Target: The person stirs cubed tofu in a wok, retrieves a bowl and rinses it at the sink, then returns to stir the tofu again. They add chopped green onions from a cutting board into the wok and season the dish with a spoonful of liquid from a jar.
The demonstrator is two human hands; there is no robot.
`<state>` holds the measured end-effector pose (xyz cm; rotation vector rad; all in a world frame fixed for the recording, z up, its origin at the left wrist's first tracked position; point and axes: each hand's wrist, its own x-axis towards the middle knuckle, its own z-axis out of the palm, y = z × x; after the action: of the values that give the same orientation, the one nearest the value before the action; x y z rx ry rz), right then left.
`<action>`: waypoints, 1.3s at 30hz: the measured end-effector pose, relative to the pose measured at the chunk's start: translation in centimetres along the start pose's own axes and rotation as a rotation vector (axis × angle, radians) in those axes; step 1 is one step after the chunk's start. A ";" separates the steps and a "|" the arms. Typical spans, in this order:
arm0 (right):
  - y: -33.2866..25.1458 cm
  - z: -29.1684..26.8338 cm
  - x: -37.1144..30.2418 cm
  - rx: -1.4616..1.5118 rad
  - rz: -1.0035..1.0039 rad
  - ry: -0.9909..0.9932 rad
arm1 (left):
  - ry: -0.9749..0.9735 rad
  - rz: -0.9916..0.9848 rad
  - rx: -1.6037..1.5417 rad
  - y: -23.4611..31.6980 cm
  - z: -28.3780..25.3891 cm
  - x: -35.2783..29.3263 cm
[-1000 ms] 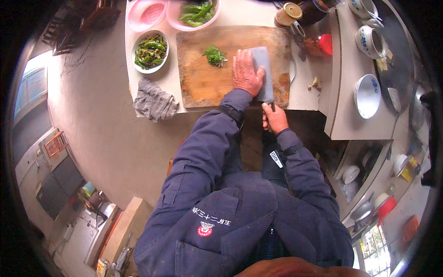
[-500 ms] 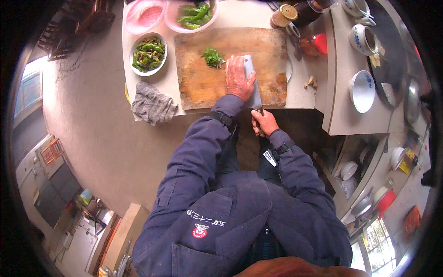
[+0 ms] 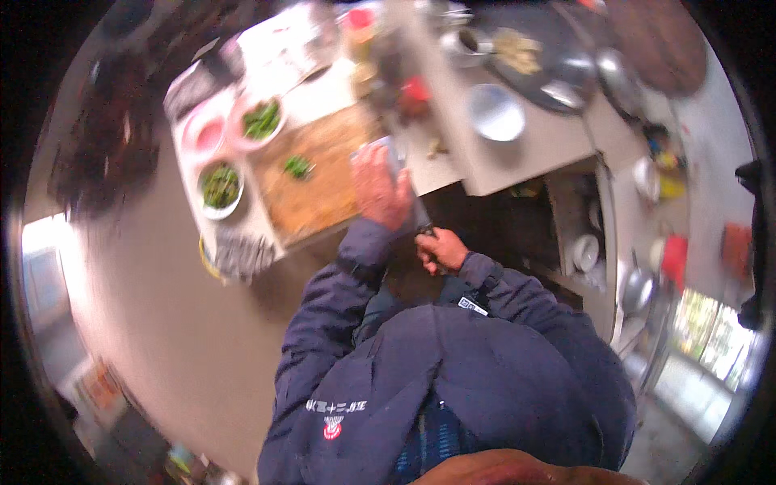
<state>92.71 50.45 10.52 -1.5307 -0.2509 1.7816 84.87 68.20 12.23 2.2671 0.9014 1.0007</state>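
My right hand (image 3: 443, 250) is wrapped round the dark handle of a cleaver (image 3: 419, 215). My left hand (image 3: 380, 187) lies flat on its broad blade, fingers stretched out. Whether anything is under that palm is hidden. Both hands are over the right edge of a wooden cutting board (image 3: 311, 198). A small heap of chopped greens (image 3: 298, 166) lies on the board, left of my hands. Motion blurs the picture.
Left of the board are a white bowl of cut greens (image 3: 220, 187), a pink bowl with green peppers (image 3: 261, 121), a pink basket (image 3: 204, 134) and a grey cloth (image 3: 244, 255). To the right, a white bowl (image 3: 496, 112) stands on the counter by a large dark wok (image 3: 550, 73).
The view has turned toward the right, bringing more of the counter and wok into sight. My hands and the cleaver have shifted from mid-board to its right edge; the greens stay behind.
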 end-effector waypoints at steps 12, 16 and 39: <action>-5.8 -22.6 -20.4 -0.002 -0.320 0.016 | 0.079 0.195 -0.100 25.5 14.6 6.1; -5.7 -29.5 -24.9 0.196 -0.274 -0.055 | 0.060 0.199 -0.142 30.5 20.9 6.6; -18.8 -47.9 -17.4 0.263 -0.398 0.082 | -0.150 0.278 -0.245 30.9 42.6 25.6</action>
<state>143.98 36.94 22.34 -1.2611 -0.2497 1.3768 142.49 59.38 18.27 2.2568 0.3834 0.9803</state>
